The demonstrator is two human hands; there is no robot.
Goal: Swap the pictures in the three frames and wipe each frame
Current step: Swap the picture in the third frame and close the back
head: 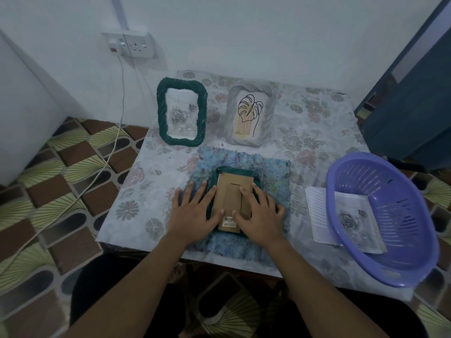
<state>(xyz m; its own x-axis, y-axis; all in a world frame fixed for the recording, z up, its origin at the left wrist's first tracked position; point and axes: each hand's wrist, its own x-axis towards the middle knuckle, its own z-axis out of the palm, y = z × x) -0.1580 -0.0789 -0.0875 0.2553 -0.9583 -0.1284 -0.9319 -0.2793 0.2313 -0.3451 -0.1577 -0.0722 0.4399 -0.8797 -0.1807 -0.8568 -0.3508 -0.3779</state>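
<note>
A dark green frame lies face down on a blue fluffy cloth in the middle of the table, its brown cardboard back up. My left hand presses flat on the frame's left side, fingers spread, thumb on the cardboard. My right hand lies flat on the cardboard's right part. At the back stand a second green frame with a rose picture and a grey frame with a leaf drawing.
A purple plastic basket lies tilted at the table's right edge, with a loose rose picture and white paper under it. A wall socket feeds a white cable down the left. A floral cloth covers the table.
</note>
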